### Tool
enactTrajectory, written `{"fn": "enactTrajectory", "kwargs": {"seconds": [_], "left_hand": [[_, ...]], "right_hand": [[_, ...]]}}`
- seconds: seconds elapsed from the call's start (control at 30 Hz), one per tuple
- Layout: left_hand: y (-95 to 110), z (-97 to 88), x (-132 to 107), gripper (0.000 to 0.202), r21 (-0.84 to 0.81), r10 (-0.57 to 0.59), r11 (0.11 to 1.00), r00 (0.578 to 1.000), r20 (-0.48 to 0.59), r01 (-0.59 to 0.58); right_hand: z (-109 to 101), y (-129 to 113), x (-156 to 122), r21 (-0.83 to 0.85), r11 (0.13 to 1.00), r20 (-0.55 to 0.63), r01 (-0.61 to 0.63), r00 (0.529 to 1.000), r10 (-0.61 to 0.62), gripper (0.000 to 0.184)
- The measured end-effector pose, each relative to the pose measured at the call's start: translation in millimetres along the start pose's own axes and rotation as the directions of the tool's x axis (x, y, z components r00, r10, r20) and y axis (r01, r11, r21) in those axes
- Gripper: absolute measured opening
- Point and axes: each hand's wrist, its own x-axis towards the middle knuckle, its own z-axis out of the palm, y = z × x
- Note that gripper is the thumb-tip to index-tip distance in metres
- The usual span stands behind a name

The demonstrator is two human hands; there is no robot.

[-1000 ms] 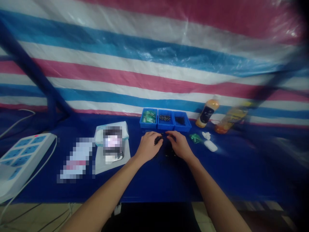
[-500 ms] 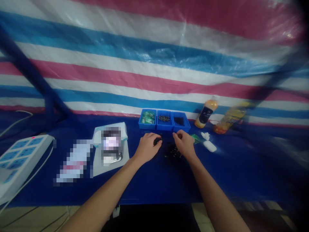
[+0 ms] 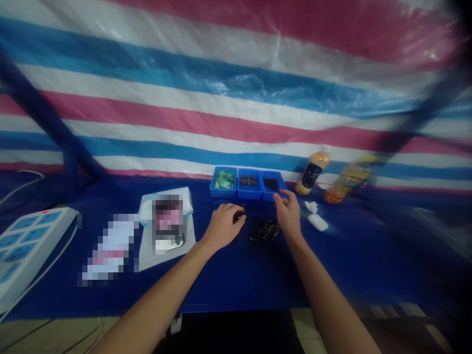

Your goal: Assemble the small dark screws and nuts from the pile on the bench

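My left hand (image 3: 224, 225) rests low over the blue table with its fingers curled around small black parts (image 3: 238, 215), whose kind I cannot make out. To the right, my right hand (image 3: 289, 214) is just in front of the right blue bin (image 3: 268, 196), thumb and forefinger apart, and nothing shows between them. That bin has small black pieces in it. Between my hands lies a loose pile of small black parts with shiny metal bits (image 3: 270, 229). Similar shiny parts (image 3: 249, 181) fill the middle bin, and green pieces (image 3: 224, 179) lie in the left one.
Two drink bottles, one dark-labelled (image 3: 312, 169) and one yellow (image 3: 347, 181), stand at the back right. Nearer are a white rounded case (image 3: 317, 222) and crumpled tissue (image 3: 310, 206). On the left are a blurred-out packet (image 3: 112, 248), an open package (image 3: 147, 253) and a power strip (image 3: 31, 241).
My right hand has moved from the pile toward the right bin, and its fingers have spread. More of the pile shows. My left hand has kept its place and its hold.
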Motion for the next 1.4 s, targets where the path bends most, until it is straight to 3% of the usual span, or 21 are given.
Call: {"fn": "enactTrajectory", "kwargs": {"seconds": [0.1, 0.2, 0.37, 0.57, 0.73, 0.9, 1.03, 1.17, 1.27, 1.4], "left_hand": [[0, 0.4, 0, 0.02, 0.003, -0.003, 1.0, 1.0, -0.003, 0.003], [0, 0.2, 0, 0.02, 0.009, 0.001, 1.0, 1.0, -0.004, -0.001], [1, -0.9, 0, 0.019, 0.017, -0.013, 1.0, 1.0, 0.007, 0.013], [1, 0.2, -1, 0.019, 0.025, -0.011, 1.0, 1.0, 0.013, 0.01], [0, -0.1, -1, 0.02, 0.019, 0.006, 1.0, 1.0, 0.002, -0.006], [1, -1.7, 0, 0.018, 0.002, 0.017, 1.0, 1.0, -0.026, -0.017], [3, -2.1, 0, 0.017, -0.017, 0.066, 0.998, 0.996, -0.053, -0.067], [6, -3.8, -1, 0.018, -0.047, 0.15, 0.987, 0.987, -0.061, -0.153], [6, -4.8, -1, 0.018, -0.065, 0.179, 0.981, 0.982, -0.063, -0.183], [5, -4.3, 1, 0.012, -0.083, 0.174, 0.98, 0.979, -0.107, -0.183]], "right_hand": [[0, 0, -1, -0.061, 0.998, 0.013, -0.026, 1.0, 0.027, 0.042], [1, -3, -4, -0.255, 0.967, 0.158, -0.006, 0.986, 0.047, 0.031], [2, -5, -11, -0.485, 0.844, 0.42, 0.229, 0.907, -0.004, 0.018], [4, 0, -13, -0.529, 0.778, 0.499, 0.339, 0.866, -0.038, 0.014], [8, -4, -13, -0.427, 0.834, 0.484, 0.35, 0.867, -0.116, 0.013], [10, -7, -14, -0.216, 0.927, 0.418, 0.307, 0.887, -0.196, 0.028], [12, -4, -14, -0.011, 0.976, 0.441, 0.216, 0.877, -0.189, 0.019], [13, -6, -15, 0.217, 0.974, 0.534, 0.059, 0.828, -0.169, 0.019], [13, -10, -17, 0.262, 0.965, 0.569, -0.012, 0.81, -0.145, 0.027], [12, -13, -18, 0.25, 0.968, 0.562, 0.0, 0.815, -0.145, 0.033]]}}
